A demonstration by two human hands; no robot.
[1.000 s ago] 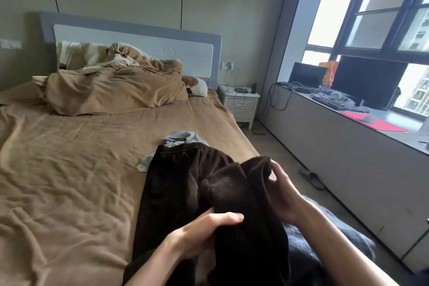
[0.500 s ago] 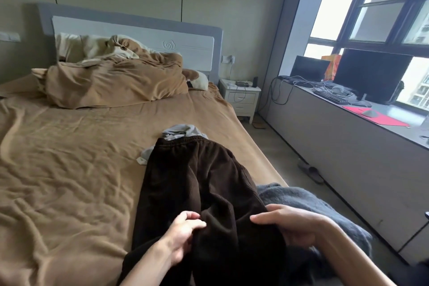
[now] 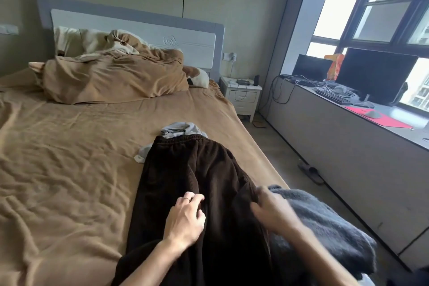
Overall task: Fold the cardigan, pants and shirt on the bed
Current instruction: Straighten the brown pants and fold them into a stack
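Dark brown pants (image 3: 185, 169) lie lengthwise on the bed (image 3: 69, 169), waistband at the far end. My left hand (image 3: 185, 218) sits on the middle of the pants, fingers curled into the fabric. At the pants' right edge my right hand (image 3: 271, 209), blurred, has its fingers bent over the fabric. A dark grey fuzzy cardigan (image 3: 325, 227) is bunched at the bed's near right corner, right beside that hand. A pale grey shirt (image 3: 178, 130) lies crumpled under the waistband, mostly hidden.
A brown duvet (image 3: 111, 79) and pillows (image 3: 69, 39) are heaped at the headboard. The bed's right edge drops to a floor strip with a slipper (image 3: 311, 172). A nightstand (image 3: 241, 95) and a long desk (image 3: 348, 137) with monitors stand to the right.
The folded-up pants end that both hands held raised has been brought down flat. My hands moved down and toward me onto the pants. The cardigan has come into view.
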